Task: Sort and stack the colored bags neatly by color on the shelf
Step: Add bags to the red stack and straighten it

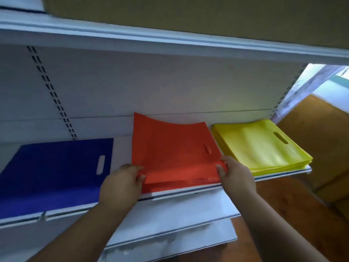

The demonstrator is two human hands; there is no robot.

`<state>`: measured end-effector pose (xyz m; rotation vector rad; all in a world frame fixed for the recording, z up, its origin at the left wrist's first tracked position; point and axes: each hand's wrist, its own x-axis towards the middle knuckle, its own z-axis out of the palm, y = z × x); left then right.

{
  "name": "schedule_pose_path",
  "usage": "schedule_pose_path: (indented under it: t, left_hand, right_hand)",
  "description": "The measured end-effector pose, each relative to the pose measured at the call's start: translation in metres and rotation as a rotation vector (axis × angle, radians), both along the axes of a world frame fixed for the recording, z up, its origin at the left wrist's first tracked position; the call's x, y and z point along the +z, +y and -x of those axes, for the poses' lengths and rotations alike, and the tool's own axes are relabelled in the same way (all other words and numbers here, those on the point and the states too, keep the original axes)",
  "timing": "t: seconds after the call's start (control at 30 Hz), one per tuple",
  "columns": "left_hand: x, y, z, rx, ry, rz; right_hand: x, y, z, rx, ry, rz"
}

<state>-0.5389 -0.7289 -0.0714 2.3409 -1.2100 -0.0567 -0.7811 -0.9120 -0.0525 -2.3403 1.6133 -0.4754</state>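
Both hands, the left hand (122, 183) and right hand (233, 172), pinched the near corners of the red bags (173, 150) at centre frame on the shelf (188, 190), a light, floppy stack best gripped at both front corners, its far edge curling upward.

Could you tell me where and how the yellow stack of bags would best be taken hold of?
Probably from the front: the yellow stack slightly overhangs the shelf's front edge. Pinch both near corners, one hand each, as the left hand and right hand do on the red bags.
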Motion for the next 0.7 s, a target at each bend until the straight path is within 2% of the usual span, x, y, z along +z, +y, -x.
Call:
schedule_pose_path:
  t: [0.1, 0.37, 0.53, 0.7]
  left_hand:
    - [-0.007, -0.016, 0.018, 0.076, 0.035, -0.041]
    - [-0.022, -0.023, 0.033, 0.181, -0.060, -0.207]
    - [-0.020, -0.016, 0.038, 0.274, -0.096, -0.183]
    - [-0.019, 0.019, 0.044, 0.230, -0.063, -0.039]
  right_hand:
    - [-0.010, -0.024, 0.007, 0.072, 0.087, -0.042]
    - [-0.021, -0.048, 0.009, 0.208, 0.223, -0.079]
    - [-0.016, -0.037, 0.000, 0.251, 0.172, -0.066]
    - [0.000, 0.001, -0.035, 0.433, 0.088, -0.037]
